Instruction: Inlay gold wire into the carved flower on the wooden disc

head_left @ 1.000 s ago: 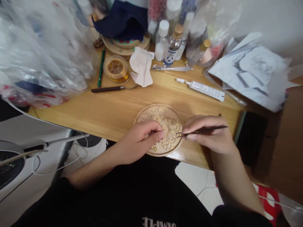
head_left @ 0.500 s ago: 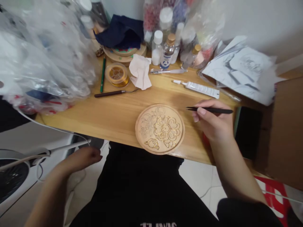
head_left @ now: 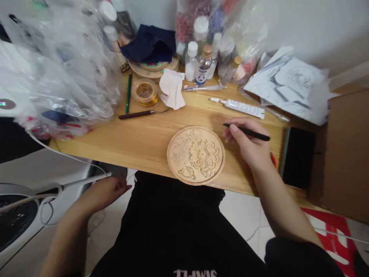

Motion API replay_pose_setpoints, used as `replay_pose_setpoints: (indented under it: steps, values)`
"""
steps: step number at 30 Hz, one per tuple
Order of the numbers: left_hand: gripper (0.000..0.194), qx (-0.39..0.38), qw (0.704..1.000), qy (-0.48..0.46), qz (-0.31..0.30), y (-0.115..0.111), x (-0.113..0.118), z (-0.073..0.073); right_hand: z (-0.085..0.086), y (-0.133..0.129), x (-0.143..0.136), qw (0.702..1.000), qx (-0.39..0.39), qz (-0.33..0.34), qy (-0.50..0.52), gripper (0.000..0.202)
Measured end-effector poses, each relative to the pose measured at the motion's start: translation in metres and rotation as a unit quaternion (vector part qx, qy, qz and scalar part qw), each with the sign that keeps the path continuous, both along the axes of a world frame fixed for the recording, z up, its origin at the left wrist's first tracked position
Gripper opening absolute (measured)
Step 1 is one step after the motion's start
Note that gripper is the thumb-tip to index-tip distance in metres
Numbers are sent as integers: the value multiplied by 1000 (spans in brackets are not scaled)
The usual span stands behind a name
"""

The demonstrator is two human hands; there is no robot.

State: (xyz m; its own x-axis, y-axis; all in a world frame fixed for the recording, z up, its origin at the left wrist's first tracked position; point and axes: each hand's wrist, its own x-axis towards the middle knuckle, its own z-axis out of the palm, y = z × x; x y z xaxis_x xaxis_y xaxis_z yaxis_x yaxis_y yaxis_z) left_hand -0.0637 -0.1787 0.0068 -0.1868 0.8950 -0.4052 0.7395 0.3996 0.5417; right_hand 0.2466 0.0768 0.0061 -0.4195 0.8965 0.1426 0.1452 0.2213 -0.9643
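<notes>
My right hand [head_left: 250, 144] holds black tweezers [head_left: 255, 134] between thumb and fingers, their tips pointing left above the table. Left of it lies a round wooden plaque [head_left: 172, 165] with a floral drawing, partly outlined in gold wire. My left hand [head_left: 111, 191] hangs beyond the table's front edge, its fingers curled; whether anything is in them is too small to tell. A spool of gold wire [head_left: 145, 93] sits behind the plaque, beside a crumpled white tissue [head_left: 172, 89].
A dark-handled tool [head_left: 137, 114], green pencil [head_left: 128, 93], white pen [head_left: 205, 88] and white tube [head_left: 244, 108] lie on the table [head_left: 138, 142]. Bottles [head_left: 203, 69] stand behind. Plastic bags [head_left: 66, 65] fill the left; papers [head_left: 291, 84], a phone [head_left: 298, 157] and cardboard [head_left: 347, 154] are right.
My right hand with the tweezers has shifted slightly left, nearer the plaque. My left hand has moved slightly right. The camera view has shifted a little.
</notes>
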Motion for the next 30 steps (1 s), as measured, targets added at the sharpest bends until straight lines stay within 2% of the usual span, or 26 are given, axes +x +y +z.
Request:
replay_pose_setpoints:
  steps: [2,3,5,7,8,11,14,18,24,28,30]
  values:
    - [26,-13,995,-38,-87,17,11,35,1,-1,0,994,86,0,-62,16]
    - [27,19,992,-38,-117,28,19,48,2,-3,0,986,137,7,-96,19]
    - [31,161,978,22,-128,51,38,59,6,-7,2,951,236,33,-196,25]
    - [32,317,931,118,-137,71,61,51,10,-14,3,907,292,60,-298,30]
    - [36,351,908,155,-169,79,72,43,11,-19,4,888,308,69,-335,32]
    - [51,357,880,179,-257,96,95,13,8,-30,6,844,353,87,-394,37]
    - [63,329,882,161,-298,104,102,-5,3,-35,9,797,412,111,-427,41]
    - [71,306,886,142,-317,108,97,-10,2,-34,10,775,444,137,-428,41]
    - [72,293,889,140,-321,108,97,-9,6,-33,6,768,452,143,-430,39]
    - [73,293,893,127,-317,108,97,-11,7,-33,5,738,499,131,-434,38]
    - [73,292,895,119,-315,109,97,-11,7,-32,6,734,501,141,-437,38]
